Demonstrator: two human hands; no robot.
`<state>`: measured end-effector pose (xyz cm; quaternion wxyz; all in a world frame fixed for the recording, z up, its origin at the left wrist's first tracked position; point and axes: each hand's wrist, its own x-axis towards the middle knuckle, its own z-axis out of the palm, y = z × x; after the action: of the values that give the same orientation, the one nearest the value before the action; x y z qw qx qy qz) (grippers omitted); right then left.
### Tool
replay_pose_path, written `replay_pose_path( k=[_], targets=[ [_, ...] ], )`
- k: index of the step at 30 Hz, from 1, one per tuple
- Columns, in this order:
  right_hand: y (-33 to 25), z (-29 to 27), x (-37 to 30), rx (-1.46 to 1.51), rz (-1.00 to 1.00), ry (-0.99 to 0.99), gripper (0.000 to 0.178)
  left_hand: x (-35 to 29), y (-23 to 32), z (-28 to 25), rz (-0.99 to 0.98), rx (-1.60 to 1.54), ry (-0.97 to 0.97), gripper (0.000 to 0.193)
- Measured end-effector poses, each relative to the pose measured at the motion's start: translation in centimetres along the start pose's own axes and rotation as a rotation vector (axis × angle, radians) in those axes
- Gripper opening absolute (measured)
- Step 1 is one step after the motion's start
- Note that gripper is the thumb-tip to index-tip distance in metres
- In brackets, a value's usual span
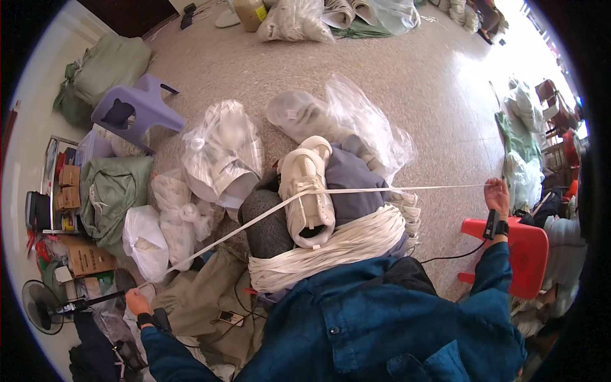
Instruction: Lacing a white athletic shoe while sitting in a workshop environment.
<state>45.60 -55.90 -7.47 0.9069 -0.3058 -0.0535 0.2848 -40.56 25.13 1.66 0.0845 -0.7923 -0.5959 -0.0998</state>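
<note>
A cream-white sneaker (307, 204) rests on my lap between my knees, its toe pointing away from me. One long white shoelace (394, 189) runs through the upper part of the shoe and stretches out taut to both sides. My left hand (136, 301), low at the left, is closed on one end of the lace. Far out at the right, my right hand (497, 195) is closed on the other end. Part of a second pale shoe (316, 147) shows just beyond the toe. Across my lap lies a thick bundle of white laces (331, 254).
Clear plastic bags (223, 153) of pale goods lie ahead and left. A purple stool (137, 111) stands at the left, a red stool (531, 254) by my right arm. A black fan (43, 307) is near my left hand. A phone (231, 317) lies on cloth.
</note>
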Motion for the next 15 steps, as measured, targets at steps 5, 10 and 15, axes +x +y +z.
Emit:
replay_pose_path(
  k=[5,10,15],
  targets=[
    [-3.0,-3.7,1.4,-0.002,-0.135,0.641,0.017,0.8,4.0,2.3,-0.082,-0.373,-0.191,0.025],
    [6.8,1.4,2.4,-0.600,-0.051,0.125,0.013,-5.9,32.1,-4.7,-0.404,-1.366,-1.087,0.020],
    [22.3,25.9,3.6,-0.557,0.598,0.000,0.011,-10.1,42.8,-5.3,-0.274,-1.511,-1.402,0.023]
  ],
)
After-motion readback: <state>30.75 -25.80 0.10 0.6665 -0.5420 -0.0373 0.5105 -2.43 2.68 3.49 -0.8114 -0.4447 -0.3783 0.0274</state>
